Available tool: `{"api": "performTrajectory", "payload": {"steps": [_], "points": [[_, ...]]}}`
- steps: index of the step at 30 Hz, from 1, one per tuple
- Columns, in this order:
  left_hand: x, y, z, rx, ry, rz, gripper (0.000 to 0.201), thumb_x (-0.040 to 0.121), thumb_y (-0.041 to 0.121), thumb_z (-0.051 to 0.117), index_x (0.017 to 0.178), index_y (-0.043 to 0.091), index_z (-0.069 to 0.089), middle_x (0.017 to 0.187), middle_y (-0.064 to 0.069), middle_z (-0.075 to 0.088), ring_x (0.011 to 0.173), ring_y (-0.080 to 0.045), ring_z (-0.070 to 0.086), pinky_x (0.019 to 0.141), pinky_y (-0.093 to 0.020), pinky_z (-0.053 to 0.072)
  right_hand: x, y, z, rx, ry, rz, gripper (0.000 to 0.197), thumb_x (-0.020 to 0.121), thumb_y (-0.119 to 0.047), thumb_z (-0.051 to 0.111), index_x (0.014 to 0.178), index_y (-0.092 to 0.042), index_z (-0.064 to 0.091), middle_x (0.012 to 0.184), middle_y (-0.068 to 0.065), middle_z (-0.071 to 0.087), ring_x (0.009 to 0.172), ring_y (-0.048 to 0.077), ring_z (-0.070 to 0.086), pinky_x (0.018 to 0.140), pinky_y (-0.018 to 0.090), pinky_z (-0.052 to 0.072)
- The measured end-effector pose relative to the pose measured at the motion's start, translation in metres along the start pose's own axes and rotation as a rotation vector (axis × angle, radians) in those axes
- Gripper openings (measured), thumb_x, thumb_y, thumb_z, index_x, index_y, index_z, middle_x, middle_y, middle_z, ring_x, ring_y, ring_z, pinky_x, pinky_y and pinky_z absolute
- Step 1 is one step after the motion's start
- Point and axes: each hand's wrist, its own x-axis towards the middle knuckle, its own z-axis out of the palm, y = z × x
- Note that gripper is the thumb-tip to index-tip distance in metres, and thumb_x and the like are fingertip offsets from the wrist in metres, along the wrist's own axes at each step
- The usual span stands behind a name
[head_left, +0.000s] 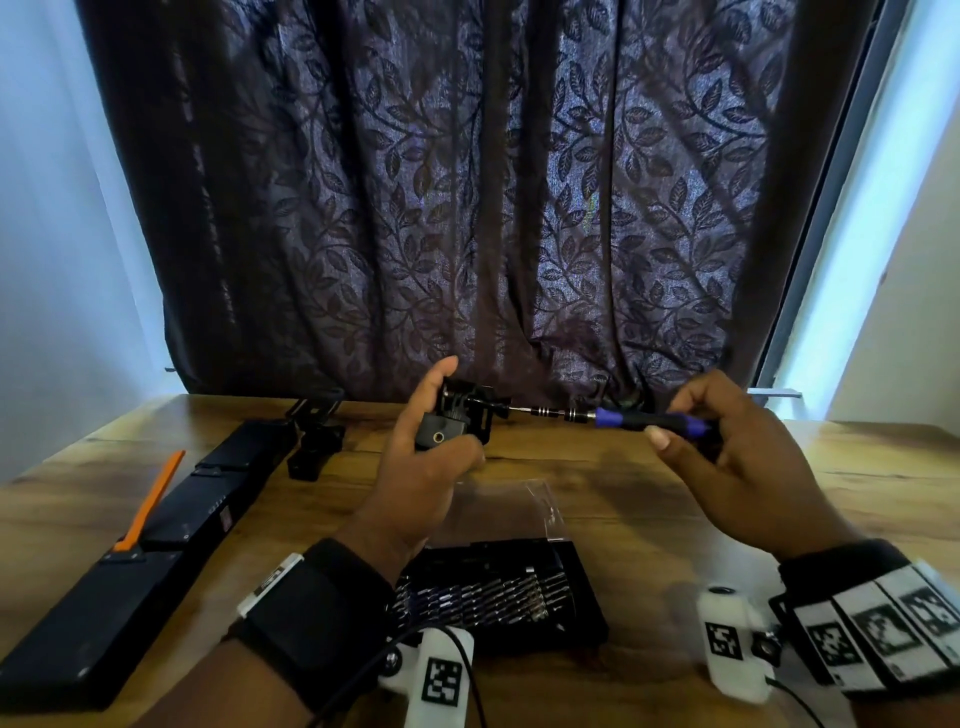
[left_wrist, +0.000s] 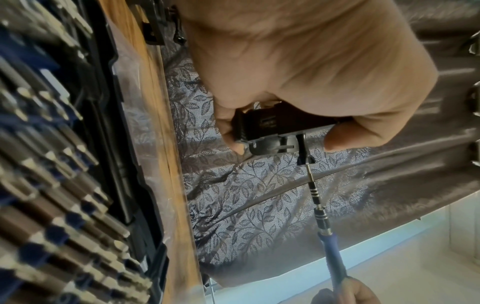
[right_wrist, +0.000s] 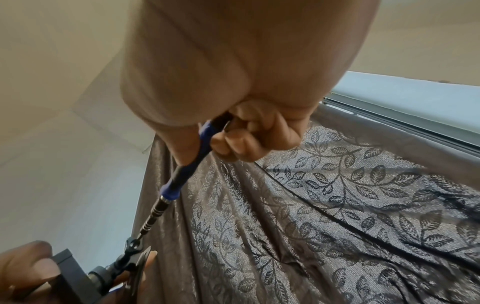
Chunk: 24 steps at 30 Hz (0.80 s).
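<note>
My left hand (head_left: 431, 441) grips a small black camera mount (head_left: 460, 418) above the wooden table, fingers curled round it; the left wrist view shows the mount (left_wrist: 275, 125) between thumb and fingers. My right hand (head_left: 727, 441) pinches a blue-and-black precision screwdriver (head_left: 644, 420), held level and pointing left. The screwdriver's thin bit (left_wrist: 310, 174) meets the black thumbscrew (left_wrist: 304, 159) on the mount's side. In the right wrist view the screwdriver (right_wrist: 182, 174) runs down to the thumbscrew (right_wrist: 132, 245).
An open black case of several screwdriver bits (head_left: 498, 597) lies on the table (head_left: 623, 519) near my wrists, its clear lid (head_left: 524, 509) raised. Long black boxes (head_left: 171, 519), an orange tool (head_left: 153, 499) and black brackets (head_left: 314, 441) lie at the left. A dark leaf-patterned curtain (head_left: 467, 208) hangs behind.
</note>
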Motion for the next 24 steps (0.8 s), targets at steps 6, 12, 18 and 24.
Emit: {"api": "performTrajectory", "payload": {"steps": [6, 12, 18, 24], "points": [[-0.0011, 0.0011, 0.0009, -0.02, -0.032, 0.029, 0.087, 0.068, 0.001, 0.058, 0.15, 0.03, 0.049, 0.086, -0.015, 0.043, 0.082, -0.029, 0.038, 0.078, -0.047, 0.04, 0.0013, 0.0026, 0.0023, 0.003, -0.027, -0.017, 0.05, 0.103, -0.061, 0.036, 0.069, -0.027, 0.053, 0.061, -0.002, 0.054, 0.052, 0.012, 0.051, 0.05, 0.021, 0.033], [0.0009, 0.0022, -0.0018, -0.011, -0.043, 0.07, 0.087, 0.069, 0.002, 0.058, 0.153, 0.026, 0.046, 0.091, -0.01, 0.044, 0.08, -0.024, 0.038, 0.066, -0.028, 0.044, 0.0004, -0.0025, 0.0006, 0.056, -0.049, 0.004, 0.017, 0.089, -0.037, 0.065, 0.088, -0.027, 0.052, 0.06, 0.013, 0.05, 0.043, 0.014, 0.037, 0.045, 0.027, 0.03], [-0.0011, 0.0047, -0.0016, -0.006, -0.067, 0.086, 0.088, 0.07, 0.002, 0.058, 0.154, 0.026, 0.044, 0.093, -0.009, 0.043, 0.08, -0.021, 0.038, 0.064, -0.02, 0.044, 0.0007, -0.0014, 0.0015, 0.035, -0.033, -0.027, 0.053, 0.102, -0.061, 0.035, 0.071, -0.024, 0.056, 0.064, -0.003, 0.056, 0.053, 0.011, 0.052, 0.05, 0.019, 0.033], [-0.0009, 0.0049, -0.0024, 0.014, -0.056, 0.082, 0.087, 0.07, 0.004, 0.059, 0.152, 0.029, 0.046, 0.09, -0.009, 0.044, 0.079, -0.022, 0.039, 0.068, -0.025, 0.045, 0.0, -0.0049, -0.0004, 0.048, -0.031, -0.01, 0.017, 0.089, -0.034, 0.067, 0.087, -0.026, 0.052, 0.067, 0.0, 0.054, 0.047, 0.011, 0.04, 0.046, 0.016, 0.029]]}}
